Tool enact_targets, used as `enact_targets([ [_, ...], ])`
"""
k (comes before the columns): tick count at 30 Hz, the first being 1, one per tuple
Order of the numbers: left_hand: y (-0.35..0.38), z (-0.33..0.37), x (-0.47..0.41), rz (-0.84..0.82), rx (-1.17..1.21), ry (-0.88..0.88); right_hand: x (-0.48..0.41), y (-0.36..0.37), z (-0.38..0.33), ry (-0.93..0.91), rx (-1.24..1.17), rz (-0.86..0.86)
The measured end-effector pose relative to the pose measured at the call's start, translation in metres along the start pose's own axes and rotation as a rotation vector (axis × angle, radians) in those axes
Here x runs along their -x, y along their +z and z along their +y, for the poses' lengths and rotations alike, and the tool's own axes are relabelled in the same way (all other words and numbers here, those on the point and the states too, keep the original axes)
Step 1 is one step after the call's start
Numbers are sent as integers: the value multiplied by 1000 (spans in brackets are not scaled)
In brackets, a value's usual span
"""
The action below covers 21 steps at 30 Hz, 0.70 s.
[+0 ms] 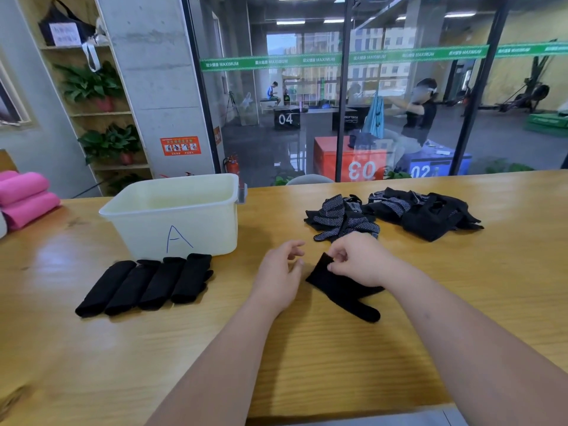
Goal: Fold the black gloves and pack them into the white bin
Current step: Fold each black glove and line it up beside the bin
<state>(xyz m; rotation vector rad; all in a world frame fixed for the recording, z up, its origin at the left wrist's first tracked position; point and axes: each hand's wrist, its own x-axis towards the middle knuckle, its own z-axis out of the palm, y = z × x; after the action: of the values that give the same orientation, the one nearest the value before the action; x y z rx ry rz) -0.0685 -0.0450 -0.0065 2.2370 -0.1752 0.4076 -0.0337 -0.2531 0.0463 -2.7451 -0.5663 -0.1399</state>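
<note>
A black glove (341, 289) lies flat on the wooden table in front of me. My right hand (359, 259) pinches its cuff edge at the upper left corner. Just left of the glove, my left hand (281, 272) hovers with relaxed fingers and holds nothing. Several folded black gloves (144, 285) lie in a row before the white bin (175, 215), which is marked "A" and looks empty. Two heaps of unfolded black gloves with white dots, one (344, 219) and another (427, 213), sit beyond my hands at the right.
Pink rolled items (26, 196) lie at the table's left edge. A glass wall runs behind the table's far edge. Bare wood (307, 364) stretches between my arms and toward the near edge.
</note>
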Motion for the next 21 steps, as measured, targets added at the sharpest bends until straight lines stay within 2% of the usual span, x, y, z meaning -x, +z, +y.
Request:
enact_targets([
  [4, -3, 3, 1, 11, 16, -18, -5, -38, 4, 32, -99, 231],
  [8, -7, 6, 2, 32, 36, -58, -6, -74, 2, 34, -478, 549],
  [10, -7, 5, 1, 42, 45, -60, 0, -79, 0, -7, -567, 623],
  [13, -5, 3, 1, 52, 36, -36, 18, -63, 2, -75, -534, 563],
  [17, 0, -2, -3, 53, -10, -3, 46, -1, 22, -170, -281, 189],
  [18, 1, -3, -4, 51, -32, 13, 53, 10, 23, -182, -262, 145],
  [21, 3, -4, -3, 23, -120, 67, 61, 21, 28, -153, -326, 200],
])
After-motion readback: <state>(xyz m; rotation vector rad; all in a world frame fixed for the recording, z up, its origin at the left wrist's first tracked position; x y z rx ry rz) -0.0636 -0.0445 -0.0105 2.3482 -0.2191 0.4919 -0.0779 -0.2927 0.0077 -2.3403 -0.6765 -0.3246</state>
